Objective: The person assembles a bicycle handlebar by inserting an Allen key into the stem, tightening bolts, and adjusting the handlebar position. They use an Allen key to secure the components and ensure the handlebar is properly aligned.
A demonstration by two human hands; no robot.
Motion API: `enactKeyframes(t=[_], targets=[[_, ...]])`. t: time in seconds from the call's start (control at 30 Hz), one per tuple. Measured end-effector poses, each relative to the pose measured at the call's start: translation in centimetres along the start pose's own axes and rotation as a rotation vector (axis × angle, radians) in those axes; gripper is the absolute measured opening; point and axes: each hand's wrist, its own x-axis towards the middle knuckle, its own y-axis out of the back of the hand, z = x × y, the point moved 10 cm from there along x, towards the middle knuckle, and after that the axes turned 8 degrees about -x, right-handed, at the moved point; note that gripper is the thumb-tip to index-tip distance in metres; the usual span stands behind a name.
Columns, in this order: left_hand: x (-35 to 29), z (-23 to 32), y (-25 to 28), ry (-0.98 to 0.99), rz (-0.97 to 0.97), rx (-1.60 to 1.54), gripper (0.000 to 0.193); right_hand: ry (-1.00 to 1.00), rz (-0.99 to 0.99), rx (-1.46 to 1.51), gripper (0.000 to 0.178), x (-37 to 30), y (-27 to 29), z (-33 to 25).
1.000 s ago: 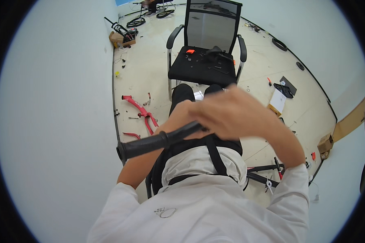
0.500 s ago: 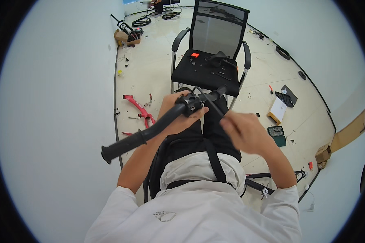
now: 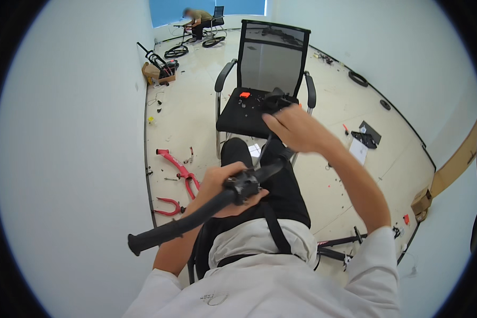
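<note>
My left hand (image 3: 216, 183) is wrapped from below around the black stem clamp (image 3: 242, 187) in the middle of a bicycle handlebar (image 3: 193, 218). The bar slants across my lap, its grip end at the lower left and its far part by my right thigh. Farther out, my right hand (image 3: 298, 129) closes on a long hex key (image 3: 268, 144), whose shaft slopes down toward the clamp. Blur and the bar hide whether the key's tip sits in a bolt. The right hand overlaps the front of the chair seat (image 3: 238, 116) in view.
The black mesh chair (image 3: 273, 58) faces me, with an orange piece (image 3: 245, 95) and small parts on its seat. Red frame parts (image 3: 181, 170) lie left, a black frame (image 3: 336, 243) lower right. A cardboard box (image 3: 422, 201) stands right. Another person (image 3: 199, 20) sits far back.
My right hand has swung outward and away from me with the hex key, from right of the clamp to beyond it. The handlebar and left hand sit lower in view; the view has tilted up.
</note>
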Motion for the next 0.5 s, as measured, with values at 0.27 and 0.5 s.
enactKeyframes(t=[0.27,0.5], targets=[[1.1,-3.3,1.7,0.178,0.095,0.005,0.029,0.208,0.380,-0.130,0.039,-8.5,1.7,-9.6],[0.4,-2.2,-0.8,0.043,-0.157,-0.085,0.032,0.602,0.197,-0.285,0.035,-2.8,3.5,-16.8]])
